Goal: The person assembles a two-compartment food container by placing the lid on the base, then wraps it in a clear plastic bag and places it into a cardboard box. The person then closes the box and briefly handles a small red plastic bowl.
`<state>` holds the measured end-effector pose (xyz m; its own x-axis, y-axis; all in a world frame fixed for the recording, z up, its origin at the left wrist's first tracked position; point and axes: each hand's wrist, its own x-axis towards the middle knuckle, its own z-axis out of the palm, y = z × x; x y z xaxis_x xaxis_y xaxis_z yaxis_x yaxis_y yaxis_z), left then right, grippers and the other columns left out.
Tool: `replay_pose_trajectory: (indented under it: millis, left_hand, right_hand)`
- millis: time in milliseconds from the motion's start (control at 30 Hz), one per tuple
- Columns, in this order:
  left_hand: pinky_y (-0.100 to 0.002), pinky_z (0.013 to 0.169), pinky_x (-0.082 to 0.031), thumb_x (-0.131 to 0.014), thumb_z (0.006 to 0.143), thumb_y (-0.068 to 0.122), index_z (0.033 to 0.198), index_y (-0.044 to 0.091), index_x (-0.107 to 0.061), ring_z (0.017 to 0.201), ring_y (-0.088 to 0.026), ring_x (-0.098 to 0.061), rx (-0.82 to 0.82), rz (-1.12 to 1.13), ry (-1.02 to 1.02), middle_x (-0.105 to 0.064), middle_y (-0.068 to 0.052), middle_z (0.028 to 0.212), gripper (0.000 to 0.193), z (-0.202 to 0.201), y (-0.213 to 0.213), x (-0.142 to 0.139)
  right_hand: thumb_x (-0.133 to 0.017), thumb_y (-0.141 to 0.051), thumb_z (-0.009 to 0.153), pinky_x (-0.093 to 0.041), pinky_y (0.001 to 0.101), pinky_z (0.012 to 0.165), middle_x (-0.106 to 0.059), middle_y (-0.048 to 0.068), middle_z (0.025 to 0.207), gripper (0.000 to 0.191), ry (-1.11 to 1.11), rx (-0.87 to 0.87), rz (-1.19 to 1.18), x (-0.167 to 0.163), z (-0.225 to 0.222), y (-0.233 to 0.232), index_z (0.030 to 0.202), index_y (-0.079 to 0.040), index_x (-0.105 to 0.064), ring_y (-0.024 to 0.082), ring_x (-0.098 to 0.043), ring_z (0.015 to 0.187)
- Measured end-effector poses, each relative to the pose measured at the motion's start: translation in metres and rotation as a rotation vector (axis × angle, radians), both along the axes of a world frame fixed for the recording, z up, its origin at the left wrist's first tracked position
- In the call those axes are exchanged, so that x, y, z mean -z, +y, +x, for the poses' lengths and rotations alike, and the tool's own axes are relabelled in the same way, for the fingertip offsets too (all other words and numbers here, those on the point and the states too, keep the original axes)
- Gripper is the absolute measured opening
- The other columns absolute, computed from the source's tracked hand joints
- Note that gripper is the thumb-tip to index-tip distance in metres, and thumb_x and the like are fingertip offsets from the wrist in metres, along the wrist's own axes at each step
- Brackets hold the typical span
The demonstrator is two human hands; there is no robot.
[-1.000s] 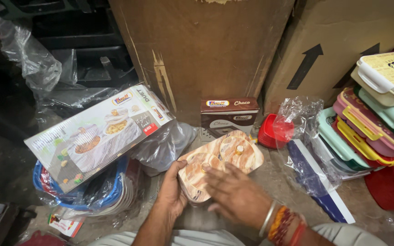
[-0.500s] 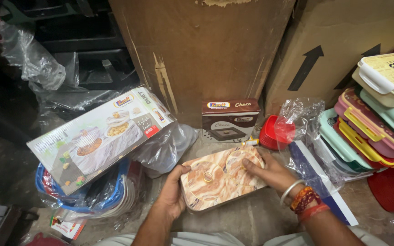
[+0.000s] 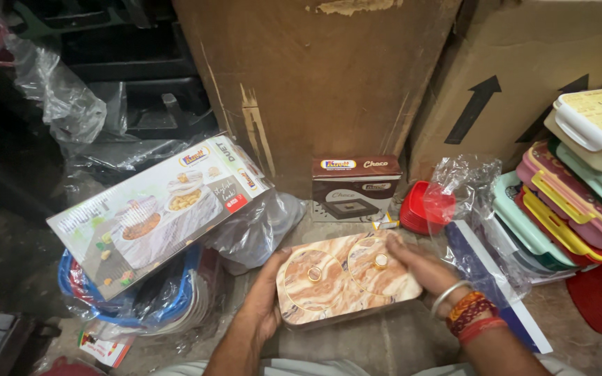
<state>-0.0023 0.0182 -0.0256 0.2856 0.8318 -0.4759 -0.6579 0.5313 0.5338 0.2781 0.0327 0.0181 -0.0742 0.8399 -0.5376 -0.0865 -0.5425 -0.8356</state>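
Gripping glossy marbled rectangular casserole point(image 3: 346, 278): left hand point(image 3: 265, 306) cupping its left end, right hand point(image 3: 419, 264) clasping its right end, before brown carton point(image 3: 355, 186).

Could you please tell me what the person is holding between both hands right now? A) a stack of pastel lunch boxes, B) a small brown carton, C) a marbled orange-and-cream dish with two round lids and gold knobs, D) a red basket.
C: the left hand and right hand grip opposite ends of the marbled dish, which shows two round lids with gold knobs.
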Motion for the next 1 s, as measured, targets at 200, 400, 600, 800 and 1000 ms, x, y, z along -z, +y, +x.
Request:
replay_pose_trajectory:
  millis: [200, 400, 600, 800, 1000]
  left_hand:
    - [-0.038, 0.093, -0.058, -0.058, 0.093, 0.051, 0.127, 0.006, -0.068, 0.105, -0.023, -0.074, -0.01, -0.013, 0.118, -0.076, -0.013, 0.12, 0.058, 0.002, -0.001, -0.01]
    - [-0.035, 0.096, -0.055, -0.053, 0.094, 0.054, 0.131, 0.006, -0.064, 0.111, -0.02, -0.071, -0.102, 0.083, 0.338, -0.074, -0.01, 0.125, 0.062, 0.005, 0.0, -0.011]
    - [-0.03, 0.096, -0.051, -0.06, 0.092, 0.051, 0.132, 0.006, -0.067, 0.112, -0.016, -0.069, -0.082, 0.151, 0.523, -0.075, -0.009, 0.125, 0.061, 0.007, -0.002, -0.004]
    - [-0.038, 0.088, -0.06, -0.072, 0.087, 0.04, 0.128, 0.004, -0.067, 0.099, -0.023, -0.076, -0.019, 0.01, 0.338, -0.078, -0.013, 0.115, 0.055, 0.002, -0.001, -0.004]
    - [-0.04, 0.089, -0.06, -0.072, 0.087, 0.037, 0.128, 0.005, -0.067, 0.102, -0.025, -0.076, -0.072, -0.029, 0.261, -0.077, -0.014, 0.118, 0.053, -0.001, 0.0, -0.006]
  right_hand:
    - [-0.06, -0.037, 0.094, -0.059, 0.0403, 0.091, -0.075, 0.014, 0.122, 0.051, 0.202, 0.04, -0.003, 0.0, 0.003, 0.0, 0.133, -0.006, -0.061, 0.023, -0.074, 0.106]
    - [-0.061, -0.037, 0.093, -0.059, 0.0401, 0.091, -0.075, 0.016, 0.122, 0.051, 0.247, 0.061, -0.01, 0.0, 0.007, 0.002, 0.132, -0.003, -0.063, 0.024, -0.074, 0.104]
    - [-0.061, -0.036, 0.093, -0.059, 0.0387, 0.092, -0.075, 0.014, 0.123, 0.052, 0.192, 0.078, 0.013, -0.002, 0.0, -0.001, 0.134, -0.004, -0.062, 0.022, -0.074, 0.106]
    - [-0.063, -0.038, 0.093, -0.057, 0.0372, 0.095, -0.074, 0.009, 0.126, 0.054, -0.015, 0.089, 0.035, 0.009, 0.001, 0.001, 0.136, -0.006, -0.059, 0.02, -0.072, 0.111]
    - [-0.07, -0.05, 0.091, -0.053, 0.0387, 0.104, -0.072, 0.016, 0.128, 0.054, -0.835, 0.233, 0.44, 0.019, 0.017, 0.016, 0.125, -0.007, -0.071, 0.027, -0.068, 0.119]
